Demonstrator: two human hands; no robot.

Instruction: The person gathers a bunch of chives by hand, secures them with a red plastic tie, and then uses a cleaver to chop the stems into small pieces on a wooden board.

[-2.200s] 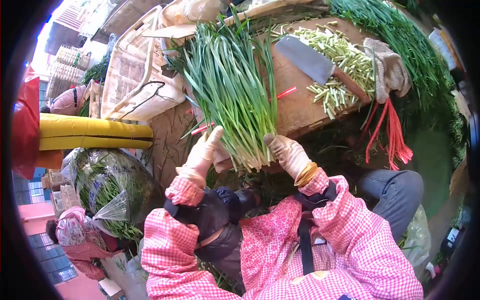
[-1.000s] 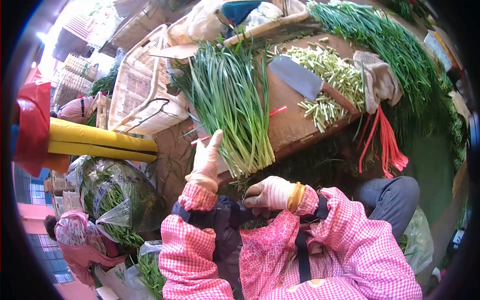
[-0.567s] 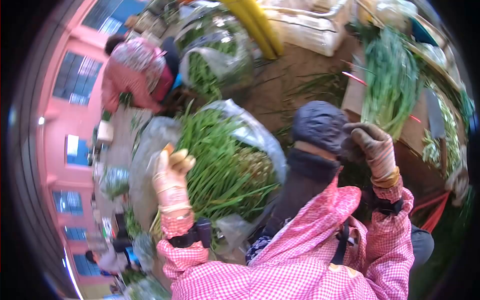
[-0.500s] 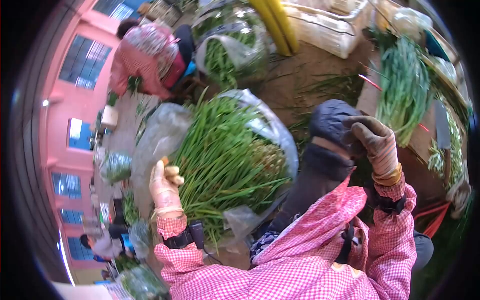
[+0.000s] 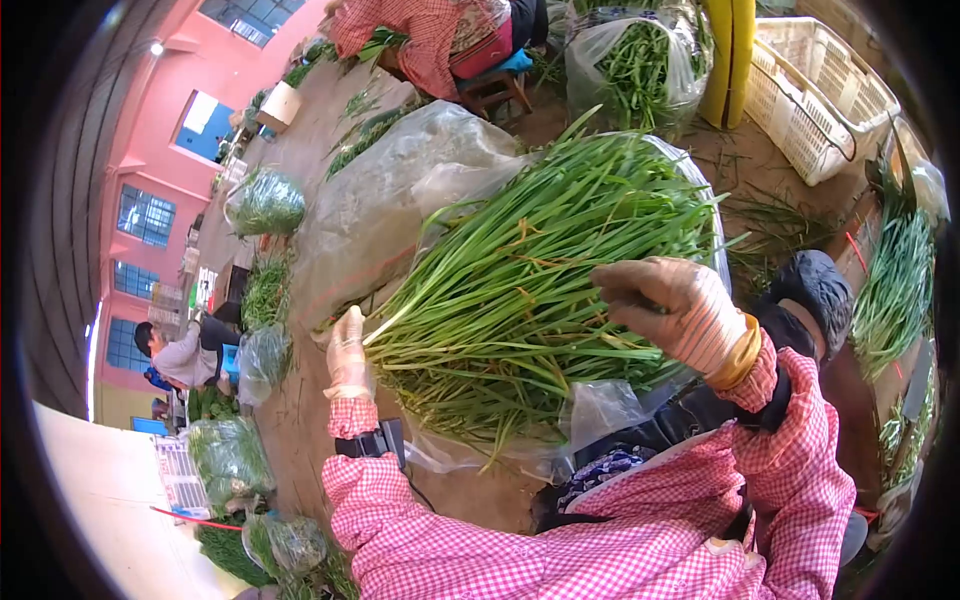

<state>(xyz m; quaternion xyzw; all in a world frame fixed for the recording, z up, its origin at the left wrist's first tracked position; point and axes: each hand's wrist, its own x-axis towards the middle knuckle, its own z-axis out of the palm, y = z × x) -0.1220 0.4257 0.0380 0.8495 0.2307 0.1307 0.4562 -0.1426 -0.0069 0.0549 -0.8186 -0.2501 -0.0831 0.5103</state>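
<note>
Both hands now at the pile of green stalks; bundle on the surface left well apart

Largest first. Floor (image 5: 300, 420): brown, under most of the view, which has turned since the first frame, when both hands were at a bundle on the surface.

Clear plastic bag (image 5: 400, 190): spread open on the floor, with a broad slack sheet to the left of its contents.

Pile of green stalks (image 5: 560, 250): lies in the bag, loosely fanned; pale stem ends point toward the left hand, leaves toward the upper right.

Co-worker (image 5: 430, 40): seated beyond the bag, pink checked top, cut by the frame edge.

White crate (image 5: 785, 110): upper right, beside a yellow post (image 5: 738, 60).

Bundle of darker greens (image 5: 885, 290): on the surface (image 5: 855, 410) at far right.

Right hand (image 5: 675, 310): gloved, fingers bent, above the right part of the pile; half a second ago it was by the dark knee. Cannot tell whether it grips anything.

Left hand (image 5: 349, 350): gloved, at the pale stem ends, pile immediately to its right; previously beside the pile with fingers curled. Contact appears likely, but fingers are partly hidden; cannot tell whether clamped.

Cleaver (image 5: 916, 388): on the surface, partly seen.

Red strip (image 5: 857, 252): beside the bundle.
</note>
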